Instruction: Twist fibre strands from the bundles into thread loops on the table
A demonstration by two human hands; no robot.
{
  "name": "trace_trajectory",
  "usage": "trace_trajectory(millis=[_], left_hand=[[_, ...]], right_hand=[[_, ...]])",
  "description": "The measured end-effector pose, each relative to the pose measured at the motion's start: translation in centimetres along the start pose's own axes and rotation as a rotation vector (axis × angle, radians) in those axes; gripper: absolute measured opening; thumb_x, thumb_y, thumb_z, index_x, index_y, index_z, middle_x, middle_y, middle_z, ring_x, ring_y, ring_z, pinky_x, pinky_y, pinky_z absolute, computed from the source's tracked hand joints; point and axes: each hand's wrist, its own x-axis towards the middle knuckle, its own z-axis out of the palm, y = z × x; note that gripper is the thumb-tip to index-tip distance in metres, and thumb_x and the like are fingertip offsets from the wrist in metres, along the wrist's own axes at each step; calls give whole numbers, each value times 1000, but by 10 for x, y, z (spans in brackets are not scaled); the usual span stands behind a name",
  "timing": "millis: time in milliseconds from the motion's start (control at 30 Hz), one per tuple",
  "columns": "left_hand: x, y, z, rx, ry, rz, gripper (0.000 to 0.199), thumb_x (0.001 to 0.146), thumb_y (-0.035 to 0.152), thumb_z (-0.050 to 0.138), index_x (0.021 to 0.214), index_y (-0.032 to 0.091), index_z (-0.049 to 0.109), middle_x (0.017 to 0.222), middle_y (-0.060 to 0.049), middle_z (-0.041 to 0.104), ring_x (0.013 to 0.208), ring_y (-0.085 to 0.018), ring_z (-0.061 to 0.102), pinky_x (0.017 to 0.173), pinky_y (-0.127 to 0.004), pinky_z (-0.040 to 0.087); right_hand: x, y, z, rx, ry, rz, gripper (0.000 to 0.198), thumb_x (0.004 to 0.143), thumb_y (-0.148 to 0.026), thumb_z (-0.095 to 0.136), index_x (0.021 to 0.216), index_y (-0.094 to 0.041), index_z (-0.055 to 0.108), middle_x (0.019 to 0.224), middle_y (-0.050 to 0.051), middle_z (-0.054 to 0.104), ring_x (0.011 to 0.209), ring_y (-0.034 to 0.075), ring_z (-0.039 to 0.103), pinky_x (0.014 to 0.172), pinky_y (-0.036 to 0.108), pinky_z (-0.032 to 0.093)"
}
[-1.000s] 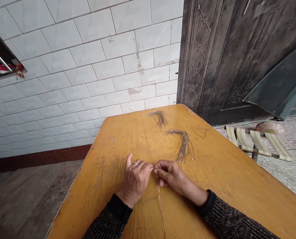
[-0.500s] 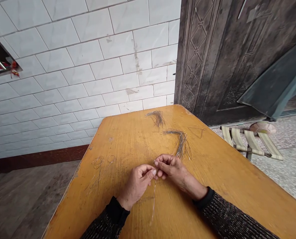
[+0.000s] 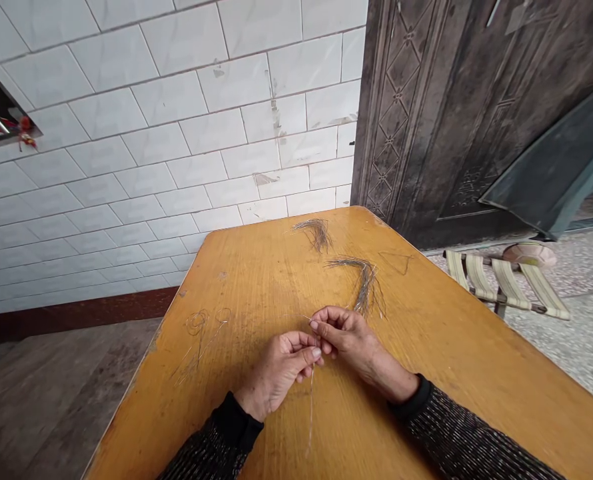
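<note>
A thin metal wire (image 3: pixel 311 407) hangs down from between my hands over the table. My left hand (image 3: pixel 286 367) pinches it between thumb and forefinger. Just above and to the right, my right hand (image 3: pixel 344 333) is closed on the same wire near its upper part, and a thin end sticks out leftward from those fingertips. Beyond my right hand lies a bent bundle of wires (image 3: pixel 364 280). To the left of my left hand rest several wires with looped ends (image 3: pixel 199 333). The exact grip points are partly hidden by the fingers.
The yellow wooden table (image 3: pixel 256 273) reaches toward a white tiled wall (image 3: pixel 176 140). A second wire bundle (image 3: pixel 316 233) lies at its far end, and a bent wire (image 3: pixel 399 261) near the right edge. A striped folding stool (image 3: pixel 506 283) stands right, before a dark door (image 3: pixel 456 120).
My left hand has shifted slightly to the right along the wire. A wire end now points out leftward above my left hand. The right hand has hardly moved.
</note>
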Motion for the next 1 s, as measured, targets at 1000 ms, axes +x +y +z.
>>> trace_trajectory(millis=[1000], left_hand=[[-5, -7, 5, -183, -119, -77, 24, 68, 31, 65, 71, 13, 49, 59, 2, 55, 40, -2, 41, 38, -15, 30]], right_hand=[[8, -5, -23, 80, 219, -111, 25, 64, -38, 64, 61, -17, 51, 43, -6, 45, 36, 5, 39, 39, 19, 33]])
